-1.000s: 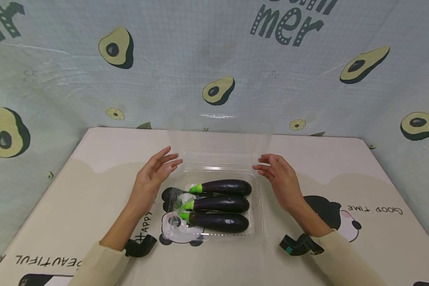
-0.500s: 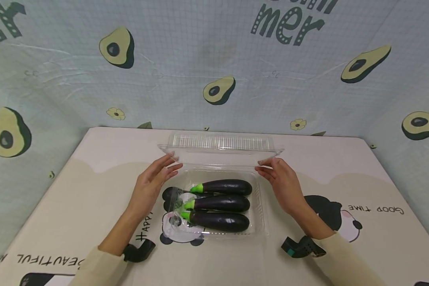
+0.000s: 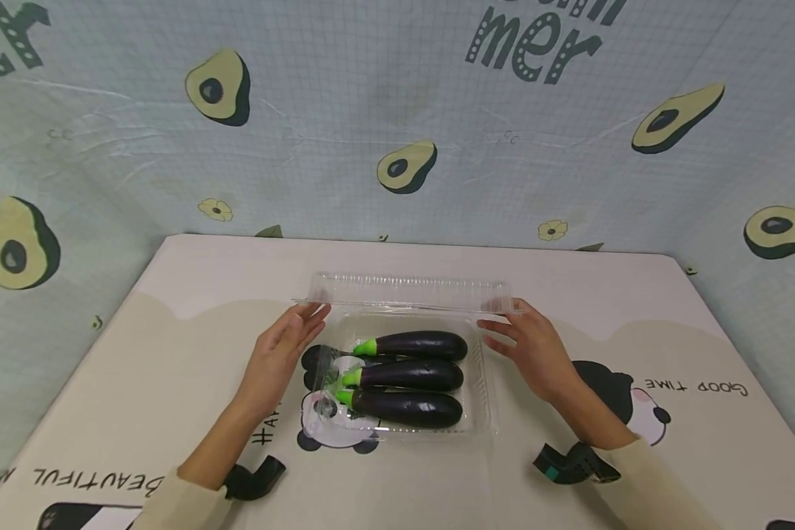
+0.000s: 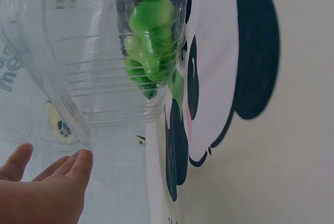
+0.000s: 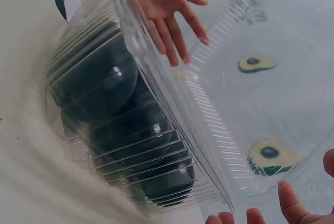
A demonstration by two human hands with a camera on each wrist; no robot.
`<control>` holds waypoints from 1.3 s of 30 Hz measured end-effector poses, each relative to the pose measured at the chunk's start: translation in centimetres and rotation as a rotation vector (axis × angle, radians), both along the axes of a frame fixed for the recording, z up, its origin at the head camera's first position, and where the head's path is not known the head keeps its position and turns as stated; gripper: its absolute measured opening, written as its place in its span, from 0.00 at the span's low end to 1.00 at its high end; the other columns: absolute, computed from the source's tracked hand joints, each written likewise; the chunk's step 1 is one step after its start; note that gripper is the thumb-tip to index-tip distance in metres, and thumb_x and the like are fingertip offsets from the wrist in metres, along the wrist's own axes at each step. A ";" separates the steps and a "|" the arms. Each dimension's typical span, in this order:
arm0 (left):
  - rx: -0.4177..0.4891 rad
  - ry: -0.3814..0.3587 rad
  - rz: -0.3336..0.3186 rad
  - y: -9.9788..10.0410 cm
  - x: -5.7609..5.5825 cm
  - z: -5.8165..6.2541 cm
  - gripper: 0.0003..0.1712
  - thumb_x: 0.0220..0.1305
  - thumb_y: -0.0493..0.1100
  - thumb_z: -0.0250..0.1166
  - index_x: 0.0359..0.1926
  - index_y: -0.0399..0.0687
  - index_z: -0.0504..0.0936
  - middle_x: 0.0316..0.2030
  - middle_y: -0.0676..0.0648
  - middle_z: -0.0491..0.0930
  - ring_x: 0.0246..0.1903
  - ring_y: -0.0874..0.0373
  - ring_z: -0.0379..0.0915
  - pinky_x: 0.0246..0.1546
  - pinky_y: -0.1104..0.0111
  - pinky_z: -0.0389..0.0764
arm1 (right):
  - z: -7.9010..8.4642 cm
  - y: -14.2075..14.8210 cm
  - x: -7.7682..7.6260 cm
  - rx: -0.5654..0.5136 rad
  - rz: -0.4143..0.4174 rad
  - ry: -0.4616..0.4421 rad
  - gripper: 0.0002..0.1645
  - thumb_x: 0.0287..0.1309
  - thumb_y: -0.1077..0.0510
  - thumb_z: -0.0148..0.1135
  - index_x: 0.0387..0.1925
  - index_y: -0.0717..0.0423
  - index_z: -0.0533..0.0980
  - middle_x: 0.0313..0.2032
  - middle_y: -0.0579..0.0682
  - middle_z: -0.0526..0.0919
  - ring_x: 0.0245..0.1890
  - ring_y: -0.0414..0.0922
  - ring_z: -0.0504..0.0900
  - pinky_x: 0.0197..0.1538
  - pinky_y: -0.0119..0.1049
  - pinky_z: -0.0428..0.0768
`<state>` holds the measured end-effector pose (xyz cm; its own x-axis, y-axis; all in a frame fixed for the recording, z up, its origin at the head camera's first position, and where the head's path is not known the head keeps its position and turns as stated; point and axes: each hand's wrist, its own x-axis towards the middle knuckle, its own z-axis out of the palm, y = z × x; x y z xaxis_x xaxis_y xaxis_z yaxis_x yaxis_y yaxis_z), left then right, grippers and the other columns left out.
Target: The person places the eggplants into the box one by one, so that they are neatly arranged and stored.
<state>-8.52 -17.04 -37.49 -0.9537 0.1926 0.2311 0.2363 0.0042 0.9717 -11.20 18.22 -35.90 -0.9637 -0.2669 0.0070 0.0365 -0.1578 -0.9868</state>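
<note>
Three dark purple eggplants (image 3: 411, 377) with green stem ends lie side by side in the clear plastic clamshell box (image 3: 480, 412). Hinged at the far side, its lid (image 3: 404, 291) stands raised at an angle over the base. My left hand (image 3: 280, 347) is at the lid's left corner, fingertips right at the rim. At the opposite corner is my right hand (image 3: 526, 342), its fingers fairly straight and spread and partly seen through the plastic. In the right wrist view the rounded eggplant ends (image 5: 167, 185) show through the ribbed wall. Green stems (image 4: 151, 36) appear in the left wrist view.
The box sits on a pale table cover (image 3: 192, 368) printed with bears and lettering. A curtain (image 3: 331, 110) with avocado prints hangs behind the table. Black wrist mounts (image 3: 255, 478) are worn near both cream sleeves (image 3: 185, 504).
From nearly upright, the lid has swung toward me, its free edge coming down in the head view. Both hands have followed at the corners, and the right fingers have spread.
</note>
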 end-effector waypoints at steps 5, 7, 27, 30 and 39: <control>-0.145 -0.048 -0.009 -0.4 0.7 0.1 0.32 0.78 0.51 0.33 0.70 0.31 0.54 0.68 0.34 0.59 0.67 0.39 0.55 0.66 0.55 0.55 | -0.3 0.6 0.4 -0.062 0.076 0.019 0.15 0.72 0.59 0.43 0.52 0.47 0.73 0.54 0.49 0.73 0.56 0.52 0.75 0.54 0.41 0.77; -0.191 -0.051 -0.017 -0.5 1.0 0.1 0.32 0.78 0.52 0.31 0.72 0.34 0.52 0.68 0.34 0.58 0.66 0.37 0.55 0.65 0.46 0.49 | -0.4 0.6 0.5 -0.058 0.083 0.020 0.16 0.71 0.60 0.43 0.54 0.47 0.72 0.55 0.49 0.72 0.55 0.50 0.74 0.54 0.40 0.76; -0.285 -0.198 -0.068 -0.3 3.5 0.4 0.28 0.78 0.52 0.28 0.76 0.63 0.42 0.74 0.42 0.37 0.46 0.40 0.71 0.50 0.44 0.71 | -1.2 0.6 2.4 0.055 0.090 -0.040 0.30 0.74 0.52 0.42 0.70 0.61 0.53 0.62 0.55 0.62 0.57 0.46 0.70 0.54 0.35 0.74; -0.286 -0.240 -0.070 -0.2 3.6 0.4 0.28 0.77 0.55 0.28 0.75 0.67 0.42 0.74 0.43 0.37 0.58 0.34 0.60 0.45 0.49 0.75 | -1.4 0.7 2.5 0.061 0.087 -0.040 0.29 0.74 0.53 0.43 0.70 0.60 0.54 0.64 0.58 0.59 0.59 0.47 0.67 0.55 0.35 0.74; -0.225 -0.382 -0.150 -0.7 4.0 0.4 0.27 0.76 0.57 0.27 0.73 0.81 0.40 0.48 0.34 0.64 0.37 0.46 0.69 0.29 0.59 0.78 | -2.0 0.8 2.6 0.007 0.119 -0.036 0.29 0.73 0.57 0.43 0.71 0.60 0.52 0.59 0.61 0.63 0.53 0.46 0.74 0.49 0.34 0.76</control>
<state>-4.47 -17.73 -37.10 -0.9201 0.3400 -0.1946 -0.1241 0.2182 0.9680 -8.61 19.05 -37.90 -0.9250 -0.3789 -0.0293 0.0900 -0.1436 -0.9855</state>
